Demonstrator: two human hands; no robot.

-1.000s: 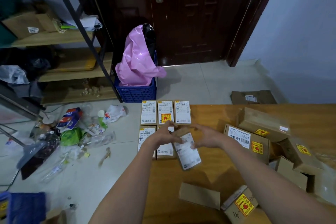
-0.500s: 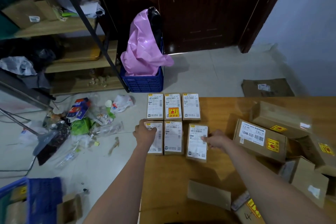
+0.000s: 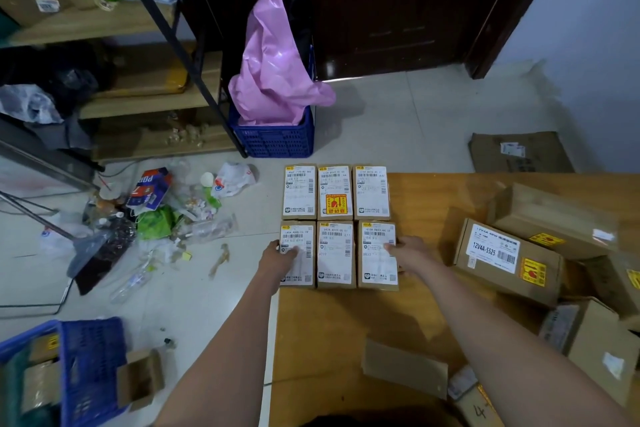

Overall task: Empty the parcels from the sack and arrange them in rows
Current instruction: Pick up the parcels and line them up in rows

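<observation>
- Six small labelled parcels (image 3: 335,225) lie in two rows of three at the far left corner of the wooden table (image 3: 346,322), mid-frame, edges touching.
- Half a second ago the near-right parcel (image 3: 378,255) lay slightly askew and apart from its neighbour; now it sits flush against the middle one, squared with the row.
- Left hand (image 3: 278,258) is on the outer edge of the near-left parcel (image 3: 297,254), thumb laid over its label, fingers curled down the side.
- Right hand (image 3: 410,253) presses on the right edge of the near-right parcel, thumb on top of the label; the fingers beyond it are hidden, so how far they wrap I cannot tell.
- Both hands have closed inward on the row since the earlier frame.
- At the right of the frame, larger brown cartons (image 3: 507,260) are heaped on the same table, one marked 12V4A-5525.
- Another flat brown box (image 3: 405,367) lies near the table's front, lower centre.
- Beyond the table, upper centre, a blue plastic crate (image 3: 277,139) on the floor holds a pink plastic sack (image 3: 273,62) standing up out of it.
- Lower left, a second blue crate (image 3: 90,357) holds cardboard pieces, with a small open box (image 3: 140,378) beside it.
- Loose rubbish (image 3: 156,218) is scattered over the floor at mid-left, below the wooden shelves (image 3: 104,21).
</observation>
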